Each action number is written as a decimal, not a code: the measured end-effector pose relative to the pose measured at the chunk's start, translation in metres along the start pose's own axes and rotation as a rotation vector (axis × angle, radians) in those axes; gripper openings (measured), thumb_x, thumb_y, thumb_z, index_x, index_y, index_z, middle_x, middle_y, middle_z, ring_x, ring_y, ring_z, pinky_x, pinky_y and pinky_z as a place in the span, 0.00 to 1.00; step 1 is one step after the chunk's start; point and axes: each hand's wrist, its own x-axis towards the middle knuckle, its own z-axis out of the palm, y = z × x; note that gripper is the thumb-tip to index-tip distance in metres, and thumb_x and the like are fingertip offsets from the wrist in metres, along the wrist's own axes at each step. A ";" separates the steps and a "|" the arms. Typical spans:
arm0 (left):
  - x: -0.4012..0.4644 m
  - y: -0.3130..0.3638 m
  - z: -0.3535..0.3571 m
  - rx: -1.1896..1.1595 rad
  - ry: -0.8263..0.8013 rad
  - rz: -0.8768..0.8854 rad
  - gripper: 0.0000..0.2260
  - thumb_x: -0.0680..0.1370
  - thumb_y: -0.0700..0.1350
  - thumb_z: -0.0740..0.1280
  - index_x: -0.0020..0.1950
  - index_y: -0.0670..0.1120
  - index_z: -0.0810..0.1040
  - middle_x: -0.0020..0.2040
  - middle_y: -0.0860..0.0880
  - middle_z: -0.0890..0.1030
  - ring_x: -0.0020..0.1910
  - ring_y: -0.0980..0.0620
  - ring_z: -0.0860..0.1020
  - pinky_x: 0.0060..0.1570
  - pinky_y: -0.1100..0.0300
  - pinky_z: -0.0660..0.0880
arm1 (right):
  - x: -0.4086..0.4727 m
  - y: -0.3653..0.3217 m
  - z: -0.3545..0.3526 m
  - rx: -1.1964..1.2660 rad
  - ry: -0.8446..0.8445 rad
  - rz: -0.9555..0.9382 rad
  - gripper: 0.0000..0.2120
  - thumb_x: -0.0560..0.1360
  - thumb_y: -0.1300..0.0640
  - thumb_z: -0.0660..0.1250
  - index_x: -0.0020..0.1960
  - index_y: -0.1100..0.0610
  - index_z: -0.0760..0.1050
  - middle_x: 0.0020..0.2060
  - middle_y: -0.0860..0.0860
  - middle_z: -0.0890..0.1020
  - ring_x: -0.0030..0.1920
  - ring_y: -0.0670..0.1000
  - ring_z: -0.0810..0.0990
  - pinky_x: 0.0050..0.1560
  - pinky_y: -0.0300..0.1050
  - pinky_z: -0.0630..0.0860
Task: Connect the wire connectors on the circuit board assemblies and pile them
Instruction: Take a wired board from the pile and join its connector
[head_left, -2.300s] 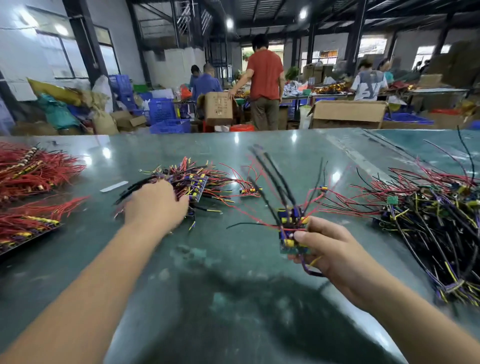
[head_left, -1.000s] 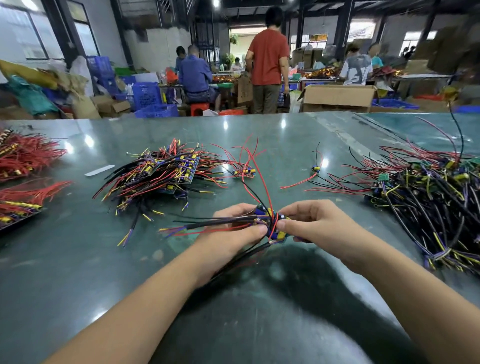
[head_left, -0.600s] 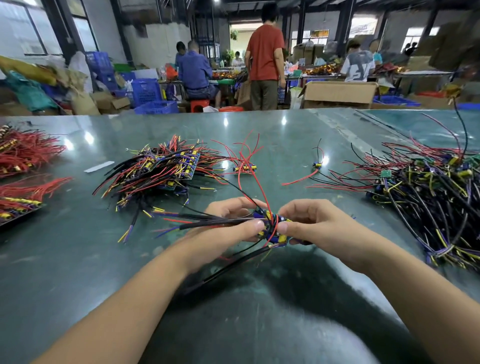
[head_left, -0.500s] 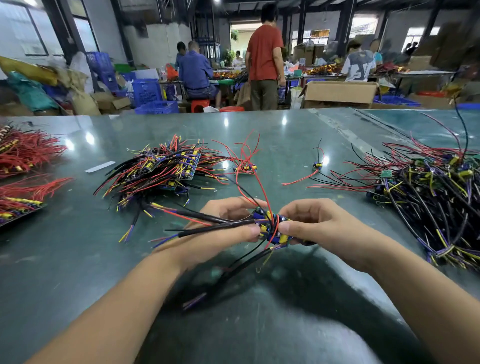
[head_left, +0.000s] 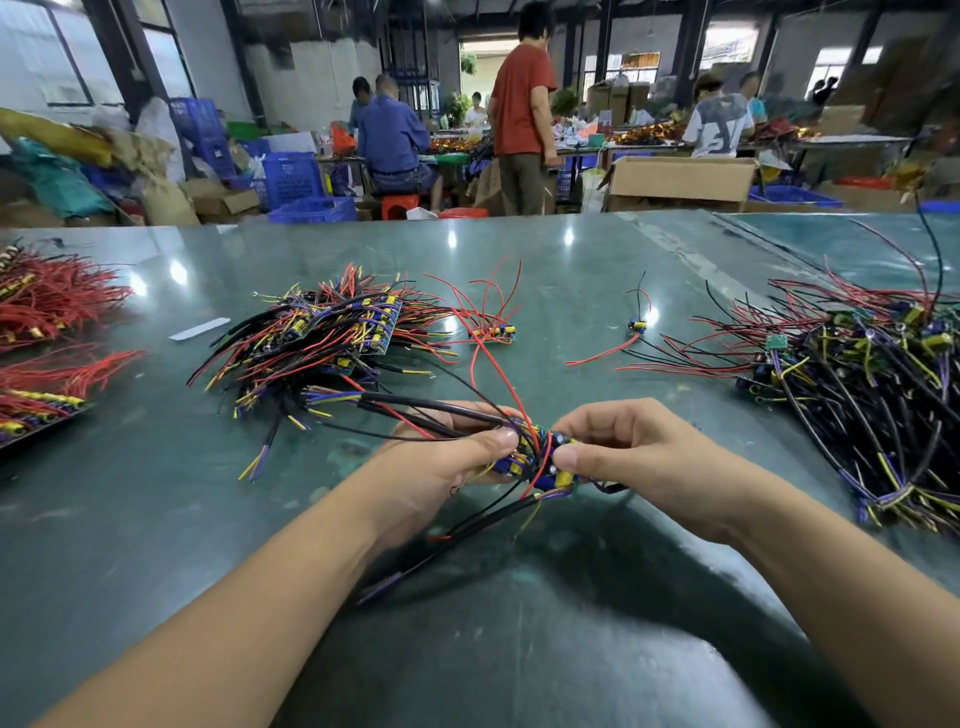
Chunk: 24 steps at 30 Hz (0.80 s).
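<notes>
Both hands met above the green table (head_left: 156, 519): left hand (head_left: 441, 467) and right hand (head_left: 639, 457) curled around one circuit board assembly (head_left: 535, 462), thumbs pinching it from either side. Held just clear of the tabletop, black and red leads fanning off to the left (a few drooping beneath the wrists). Beyond the left hand, stacked pile of assemblies (head_left: 322, 338) resting on the table. Far right, tangled heap of wired boards (head_left: 857, 374). Between them, two small loose boards (head_left: 493, 332) and (head_left: 636, 326), well apart. At the left edge, bundles of red wires (head_left: 52, 301).
</notes>
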 end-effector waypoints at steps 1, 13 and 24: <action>0.000 0.000 0.001 -0.031 -0.014 -0.013 0.07 0.68 0.40 0.68 0.44 0.43 0.82 0.42 0.44 0.84 0.41 0.50 0.82 0.42 0.58 0.80 | 0.000 0.000 0.000 0.002 -0.010 0.002 0.07 0.70 0.55 0.69 0.45 0.58 0.80 0.34 0.48 0.81 0.33 0.44 0.72 0.32 0.31 0.66; 0.005 -0.005 0.001 -0.145 -0.076 -0.108 0.09 0.68 0.40 0.67 0.47 0.40 0.81 0.42 0.45 0.84 0.40 0.53 0.83 0.39 0.62 0.78 | 0.001 0.008 -0.007 0.099 -0.062 0.018 0.07 0.69 0.55 0.70 0.44 0.57 0.81 0.36 0.52 0.80 0.34 0.45 0.71 0.34 0.32 0.68; 0.007 -0.001 -0.005 -0.165 -0.154 -0.086 0.10 0.70 0.37 0.71 0.49 0.46 0.84 0.48 0.46 0.84 0.47 0.52 0.82 0.48 0.61 0.79 | 0.004 0.009 -0.004 0.163 0.036 0.040 0.12 0.67 0.54 0.69 0.47 0.60 0.80 0.37 0.53 0.81 0.34 0.46 0.72 0.33 0.34 0.68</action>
